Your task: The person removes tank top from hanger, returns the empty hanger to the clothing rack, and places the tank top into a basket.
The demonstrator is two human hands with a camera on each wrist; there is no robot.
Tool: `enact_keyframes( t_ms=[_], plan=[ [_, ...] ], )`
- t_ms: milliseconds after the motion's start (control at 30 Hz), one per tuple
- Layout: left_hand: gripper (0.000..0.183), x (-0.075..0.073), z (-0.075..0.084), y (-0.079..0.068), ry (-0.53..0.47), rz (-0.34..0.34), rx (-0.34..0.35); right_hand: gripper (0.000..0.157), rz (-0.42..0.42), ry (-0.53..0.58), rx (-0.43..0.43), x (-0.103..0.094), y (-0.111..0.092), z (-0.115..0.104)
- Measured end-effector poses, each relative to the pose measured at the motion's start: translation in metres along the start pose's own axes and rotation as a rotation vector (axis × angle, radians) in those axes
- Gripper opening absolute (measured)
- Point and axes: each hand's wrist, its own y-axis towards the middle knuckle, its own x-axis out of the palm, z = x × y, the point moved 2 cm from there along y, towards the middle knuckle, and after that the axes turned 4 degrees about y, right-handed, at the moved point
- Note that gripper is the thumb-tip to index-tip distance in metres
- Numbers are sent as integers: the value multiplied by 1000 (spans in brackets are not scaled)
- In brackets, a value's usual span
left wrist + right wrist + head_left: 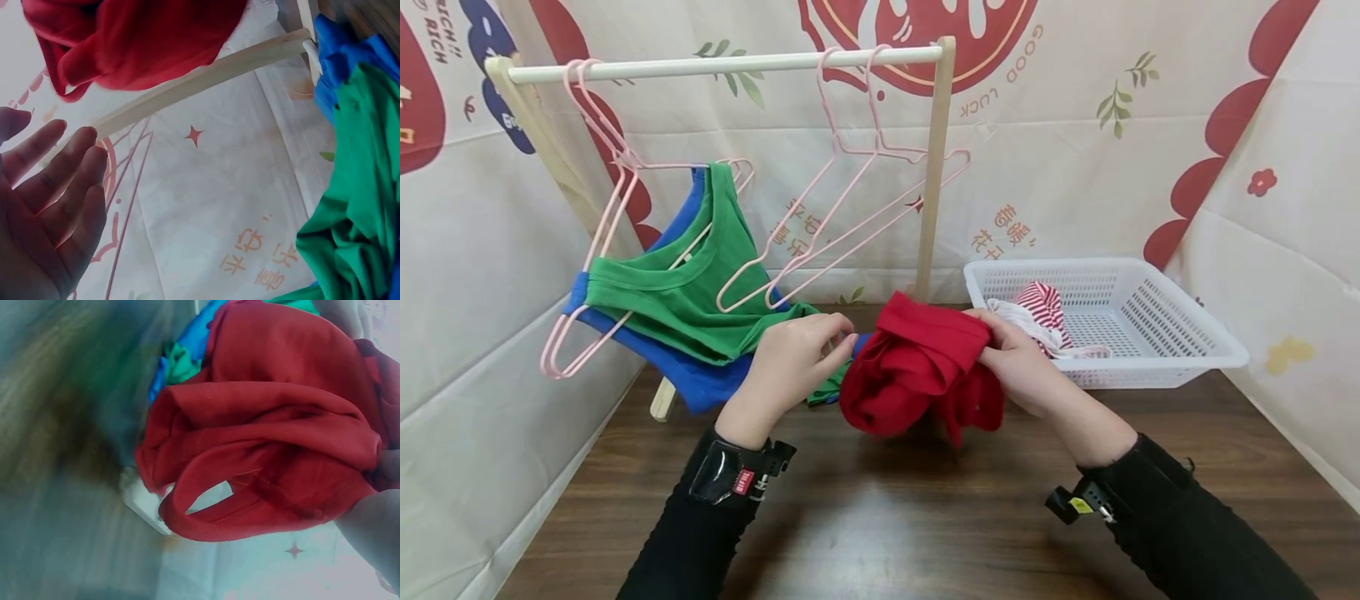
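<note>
A bunched red garment (917, 362) hangs above the table from my right hand (1018, 362), which pinches its upper right edge between thumb and fingers. In the right wrist view the red cloth (262, 425) shows folds and a looped opening. Just left of it is my left hand (797, 362), apart from the cloth. The left wrist view shows that hand (56, 200) with fingers loosely extended and nothing in them. Behind the left hand, a green tank top (677, 292) and a blue garment (700, 387) hang on pink hangers.
A rack with a white rod (722, 65) and wooden posts (936, 167) stands at the back left. Two bare pink hangers (835, 217) hang toward its right end. At the right, a white basket (1172, 367) holds a red-striped and white garment (1041, 312).
</note>
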Motion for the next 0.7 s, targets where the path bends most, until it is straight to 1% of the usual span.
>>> enact_keyframes(
  t_ms=[167,333,500,600,700],
  plan=[
    [13,0,4,6,12,2,-15,30,44,72,-76,-9,-4,-19],
    [15,3,8,14,25,20,-8,30,64,162,-153,-22,-9,-36],
    [14,7,12,22,29,48,9,31,103,203,-221,-41,-13,-45],
    [14,11,15,27,26,59,19,30,125,215,-250,-54,-15,-51],
    [13,14,19,31,17,62,25,29,169,245,-266,-67,-17,-57]
  ],
)
